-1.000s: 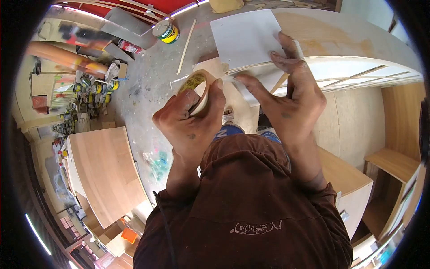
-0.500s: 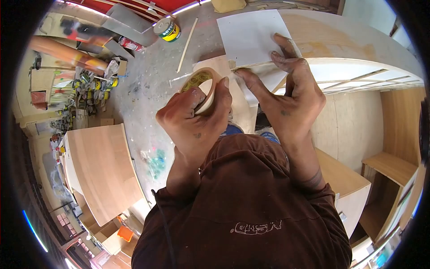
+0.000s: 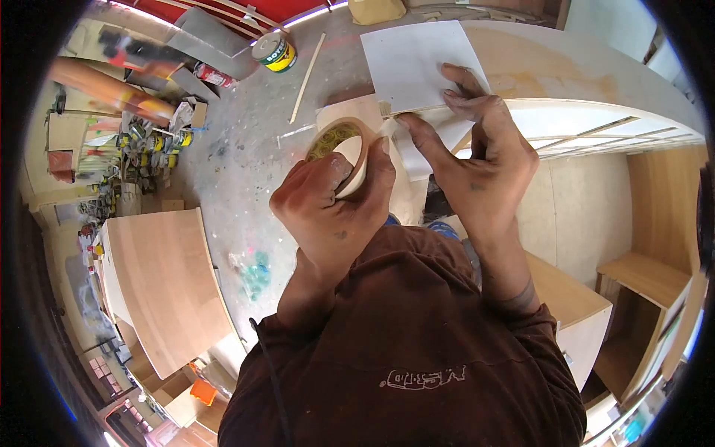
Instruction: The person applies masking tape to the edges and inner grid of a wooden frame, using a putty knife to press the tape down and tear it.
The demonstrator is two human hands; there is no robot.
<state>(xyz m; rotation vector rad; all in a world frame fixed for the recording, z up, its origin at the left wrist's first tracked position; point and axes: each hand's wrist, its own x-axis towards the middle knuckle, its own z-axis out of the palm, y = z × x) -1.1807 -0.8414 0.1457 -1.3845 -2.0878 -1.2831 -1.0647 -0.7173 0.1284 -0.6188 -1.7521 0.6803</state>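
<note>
"Starting left, where is our roll of tape (image 3: 363, 149) sitting?"

"Our left hand (image 3: 331, 212) is gripping it, fingers curling into the ring, thumb lying along the outside. The ring is standing tilted, its longer outline pointing away from us."

"And going right?"

"Just beyond the roll, the white sheet (image 3: 406, 59) is lying with its near edge beside our right hand (image 3: 484, 160). That hand's thumb is hovering nearer the roll, two fingers standing apart from it; whether it's pinching anything, we cannot tell."
</note>
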